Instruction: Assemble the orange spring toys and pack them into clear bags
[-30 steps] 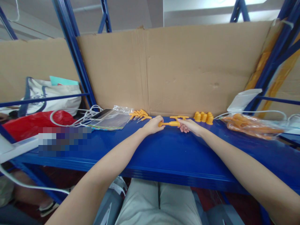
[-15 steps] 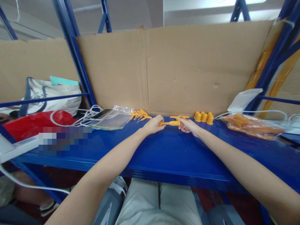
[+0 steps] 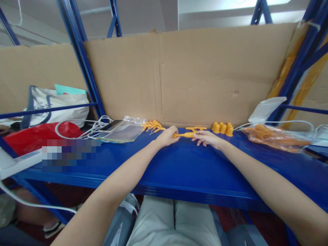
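My left hand (image 3: 167, 136) is closed on the left end of a small orange plastic rod (image 3: 183, 135) that lies along the back of the blue shelf (image 3: 179, 171). My right hand (image 3: 206, 137) rests at the rod's right end with its fingers stretched out, touching the piece. A T-shaped orange part (image 3: 196, 128) lies just behind the rod. Several orange cone-shaped caps (image 3: 222, 127) stand to the right of my right hand. A cluster of small orange pieces (image 3: 153, 125) lies to the left of my left hand.
A cardboard sheet (image 3: 200, 75) walls off the back of the shelf. A clear plastic bag (image 3: 120, 131), white cables (image 3: 84, 128), a red bag (image 3: 36, 136) and a white tote (image 3: 55, 106) sit at left. A plastic bag of orange parts (image 3: 275, 138) lies at right. Blue rack posts (image 3: 79, 54) flank the shelf.
My right hand's fingers have spread out flatter at the rod's right end. My left hand has kept its hold; the rod has barely moved.
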`<state>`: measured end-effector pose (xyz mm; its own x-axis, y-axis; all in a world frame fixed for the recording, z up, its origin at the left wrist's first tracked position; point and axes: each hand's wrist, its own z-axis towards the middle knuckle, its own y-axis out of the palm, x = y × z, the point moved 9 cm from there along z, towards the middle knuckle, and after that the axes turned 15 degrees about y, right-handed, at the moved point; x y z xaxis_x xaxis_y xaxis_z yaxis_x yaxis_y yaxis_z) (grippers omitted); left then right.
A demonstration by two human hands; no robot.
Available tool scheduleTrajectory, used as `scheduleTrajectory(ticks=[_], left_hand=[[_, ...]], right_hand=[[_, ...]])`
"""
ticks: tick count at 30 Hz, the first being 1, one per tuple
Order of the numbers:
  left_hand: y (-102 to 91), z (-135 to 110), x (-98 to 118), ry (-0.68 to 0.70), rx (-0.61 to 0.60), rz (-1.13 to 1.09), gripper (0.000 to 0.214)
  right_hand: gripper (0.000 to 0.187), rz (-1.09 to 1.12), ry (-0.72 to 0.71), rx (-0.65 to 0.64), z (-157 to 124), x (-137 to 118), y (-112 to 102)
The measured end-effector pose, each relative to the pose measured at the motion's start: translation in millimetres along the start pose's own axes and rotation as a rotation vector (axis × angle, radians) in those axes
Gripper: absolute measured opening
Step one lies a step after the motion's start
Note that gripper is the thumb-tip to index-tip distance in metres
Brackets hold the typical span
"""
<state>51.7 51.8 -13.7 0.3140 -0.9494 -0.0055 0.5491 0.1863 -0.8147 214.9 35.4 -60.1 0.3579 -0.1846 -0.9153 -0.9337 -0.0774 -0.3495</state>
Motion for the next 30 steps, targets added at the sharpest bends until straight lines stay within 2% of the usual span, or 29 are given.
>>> scheduleTrajectory(ticks=[18, 24, 27, 30], left_hand=[[-2.6, 0.0, 2.0, 0.017, 0.028, 0.026, 0.012], [-19.0, 0.4, 5.5, 0.065, 0.173, 0.005, 0.035], [-26.1, -5.8, -12.1, -0.006, 0.222, 0.071, 0.040], [-30.6, -19.6, -41.8, -0.145, 0.231, 0.192, 0.039]], right_hand=[[0.020, 0.095, 0.004, 0.025, -1.8, -1.6, -3.2], [0.025, 0.125, -0.113, 0.248, -3.3, -13.9, -26.5], [0.036, 0.111, -0.243, 0.402, -3.8, -19.6, -47.6], [0.043, -0.002, -0.355, 0.646, -13.4, -23.3, -72.6]])
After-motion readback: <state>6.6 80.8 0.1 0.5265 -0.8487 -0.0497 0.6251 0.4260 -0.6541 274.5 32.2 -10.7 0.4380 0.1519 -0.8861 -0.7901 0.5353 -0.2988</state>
